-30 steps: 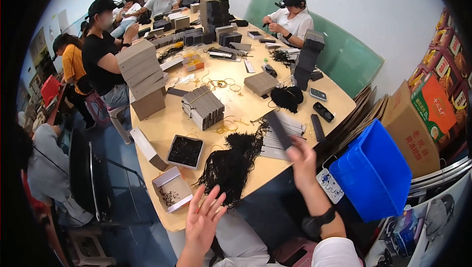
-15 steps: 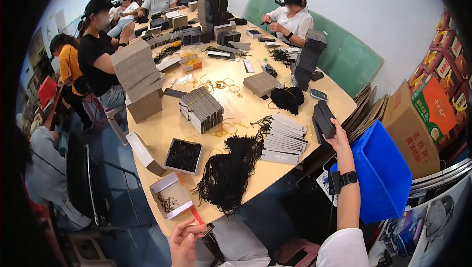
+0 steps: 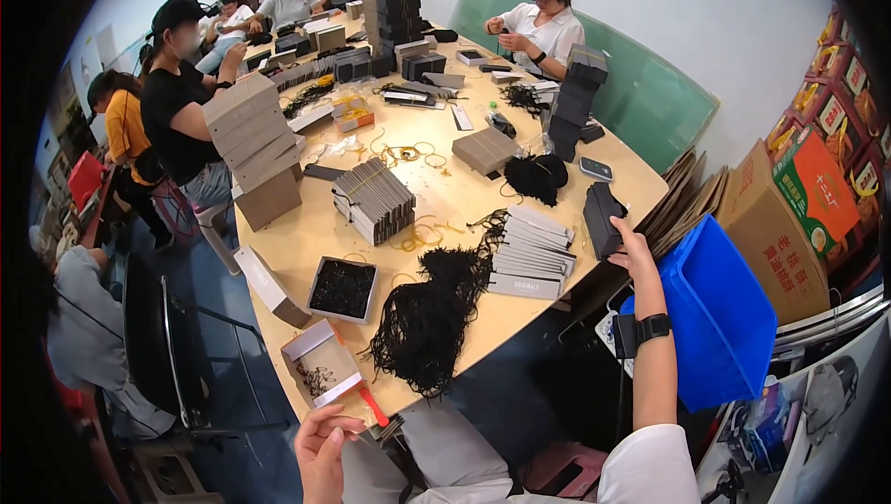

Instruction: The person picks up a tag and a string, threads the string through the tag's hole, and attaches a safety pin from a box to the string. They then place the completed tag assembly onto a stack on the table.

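Observation:
My right hand (image 3: 633,252) reaches out to the table's right edge, its fingers against the near side of a stack of black cards (image 3: 603,222). My left hand (image 3: 323,444) is low at the near edge, palm up with fingers loosely bent and apart, and nothing shows in it. Beside it lies a small red-handled tool (image 3: 374,406). An open box of small metal rings or clips (image 3: 320,365) sits just beyond. Between my hands spreads a heap of black cords (image 3: 422,323), next to fanned grey printed tags (image 3: 529,258).
A tray of small black pieces (image 3: 343,289), a banded bundle of grey cards (image 3: 374,200) and tall stacks of grey blocks (image 3: 251,147) stand on the table (image 3: 436,198). A blue bin (image 3: 719,318) and cartons (image 3: 775,235) are at my right. Several co-workers sit around the table.
My left hand has moved slightly left, away from the red-handled tool. The black stack at my right hand looks closer together. The whole view has shifted a little.

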A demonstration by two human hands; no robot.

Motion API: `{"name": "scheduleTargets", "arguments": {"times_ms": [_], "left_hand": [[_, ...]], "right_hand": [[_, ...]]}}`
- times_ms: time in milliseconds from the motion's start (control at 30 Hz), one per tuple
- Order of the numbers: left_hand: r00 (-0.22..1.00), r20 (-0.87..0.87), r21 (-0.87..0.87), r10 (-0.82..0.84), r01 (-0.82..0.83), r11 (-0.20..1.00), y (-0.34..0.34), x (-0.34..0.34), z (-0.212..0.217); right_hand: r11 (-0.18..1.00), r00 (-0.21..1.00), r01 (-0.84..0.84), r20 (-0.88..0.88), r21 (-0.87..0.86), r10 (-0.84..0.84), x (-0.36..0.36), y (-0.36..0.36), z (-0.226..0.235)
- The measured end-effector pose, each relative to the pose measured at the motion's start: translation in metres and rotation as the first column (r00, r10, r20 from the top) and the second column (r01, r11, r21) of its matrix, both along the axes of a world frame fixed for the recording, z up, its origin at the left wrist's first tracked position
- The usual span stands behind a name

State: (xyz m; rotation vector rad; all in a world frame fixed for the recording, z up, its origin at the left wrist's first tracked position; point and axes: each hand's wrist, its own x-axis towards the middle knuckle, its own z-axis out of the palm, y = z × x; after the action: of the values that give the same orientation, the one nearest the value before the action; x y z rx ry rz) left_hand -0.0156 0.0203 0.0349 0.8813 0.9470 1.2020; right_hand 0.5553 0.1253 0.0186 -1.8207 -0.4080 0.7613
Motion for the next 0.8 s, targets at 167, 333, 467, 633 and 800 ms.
{"name": "scheduleTargets", "arguments": {"times_ms": [167, 333, 467, 633, 800], "left_hand": [[0.996, -0.094, 0.039, 0.008, -0.004, 0.999, 0.011, -0.010, 0.002], [0.989, -0.145, 0.088, 0.032, -0.020, 0.996, 0.022, -0.019, 0.011], [0.985, -0.164, 0.086, 0.045, -0.031, 0.996, 0.026, -0.025, 0.011], [0.983, -0.177, 0.063, 0.046, -0.035, 0.997, 0.027, -0.024, 0.009], [0.980, -0.198, 0.061, 0.026, -0.015, 0.998, 0.026, -0.022, 0.009]], "right_hand": [[0.996, 0.993, -0.076, 0.082, -0.049, 0.080, 0.000, 0.003, -0.005], [0.999, 1.000, -0.021, -0.011, 0.038, 0.021, 0.002, 0.001, -0.001], [0.999, 1.000, 0.016, 0.001, 0.035, -0.016, 0.010, 0.003, 0.003], [1.000, 0.999, -0.020, 0.033, -0.002, 0.020, 0.010, 0.000, 0.006], [1.000, 0.999, 0.011, 0.052, 0.003, -0.011, 0.004, 0.000, 0.005]]}}
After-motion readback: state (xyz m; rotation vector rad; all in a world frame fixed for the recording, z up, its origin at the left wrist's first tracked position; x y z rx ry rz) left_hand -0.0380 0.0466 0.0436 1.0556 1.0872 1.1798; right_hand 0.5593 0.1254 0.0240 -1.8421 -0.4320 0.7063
